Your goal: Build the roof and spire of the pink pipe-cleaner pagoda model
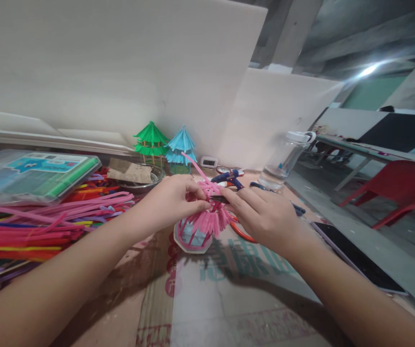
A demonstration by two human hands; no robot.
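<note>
A small pink pipe-cleaner pavilion, with a fringed roof and an octagonal white base, stands in front of me. My left hand is closed at its upper part, thumb and fingers pinching the pink pipe cleaners. One pink pipe cleaner sticks up and to the left from the top. My right hand is closed on a slim dark tool, whose tip points left into the pink top; its kind is mostly hidden by the fingers. An orange loop shows under the right hand; whether it belongs to that tool cannot be told.
Green and blue pavilions stand behind. Loose pipe cleaners and a plastic case lie left. A glue gun, water bottle and phone are to the right. Cardboard covers the front.
</note>
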